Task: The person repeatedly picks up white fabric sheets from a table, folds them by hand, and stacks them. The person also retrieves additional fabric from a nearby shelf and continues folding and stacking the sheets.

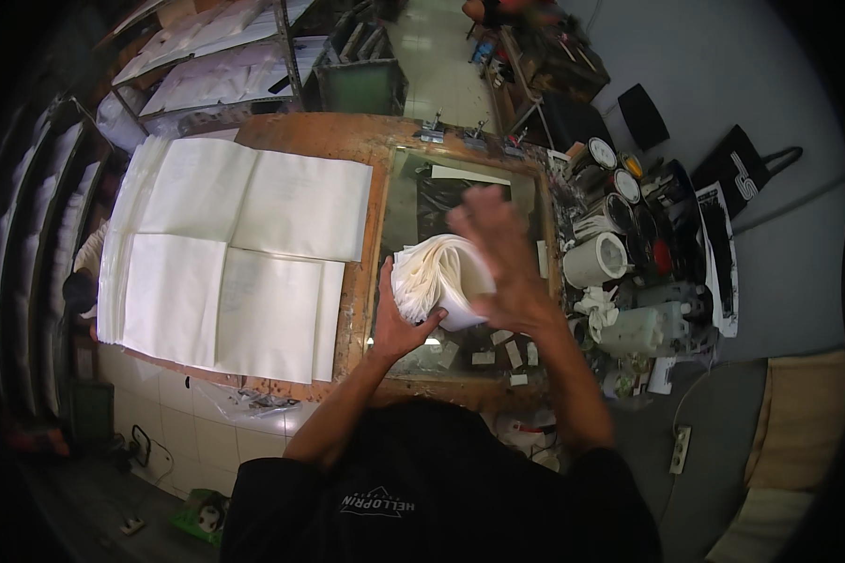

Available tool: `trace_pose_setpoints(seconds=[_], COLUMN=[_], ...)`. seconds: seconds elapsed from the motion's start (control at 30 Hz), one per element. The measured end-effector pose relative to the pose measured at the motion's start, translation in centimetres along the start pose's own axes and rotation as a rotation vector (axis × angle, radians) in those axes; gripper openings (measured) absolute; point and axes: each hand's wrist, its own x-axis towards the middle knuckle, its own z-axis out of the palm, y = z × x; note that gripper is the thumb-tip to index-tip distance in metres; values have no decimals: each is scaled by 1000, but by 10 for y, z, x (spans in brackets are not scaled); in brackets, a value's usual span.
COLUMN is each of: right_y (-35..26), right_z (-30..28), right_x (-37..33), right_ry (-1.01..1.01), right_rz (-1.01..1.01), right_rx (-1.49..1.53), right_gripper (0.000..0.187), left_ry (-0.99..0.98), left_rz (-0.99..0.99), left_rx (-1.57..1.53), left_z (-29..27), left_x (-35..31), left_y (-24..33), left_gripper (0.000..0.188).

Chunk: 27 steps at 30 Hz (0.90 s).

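Observation:
A thick bundle of thin, cream-white sheets is bent over into a curve, its many edges fanned toward the left. My left hand is closed round the bundle's near left side, thumb in front and fingers along the edge. At the bundle's right side is my right hand, blurred by motion. Its fingers look stretched out and apart, and its thumb side lies by the bundle's near right edge. Beneath both hands is a glass panel set in a wooden tabletop.
Stacks of flat cream-white sheets cover the table's left part. Metal clamps line its far edge. White tubs, open cans and a translucent jug crowd the right. Shelves stand behind; racks stand left.

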Motion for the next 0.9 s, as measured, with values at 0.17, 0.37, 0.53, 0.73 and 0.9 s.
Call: trace_pose_setpoints(seconds=[0.17,0.37,0.53,0.73,0.9], right_y=[-7,-8,-4,-10,-8], right_z=[11,2,28,20,-4], right_x=[5,12,-8,5,17], right_ry=[-123,-114,-212,-117,115], right_rz=[-55,23,24,-17,57], right_rx=[116,505,-102,-52,169], right_gripper=[110,109,109,106,102], left_ry=[-47,24,-68,-30,16], left_rz=[39,43,57,61,86], left_rx=[175,-12,97,105,180], left_z=[1,12,5,11,8], left_x=[-8,-9,-8,-11,-13], left_y=[-13,-14,-12,-8,-19], left_gripper=[116,116,116,106,98])
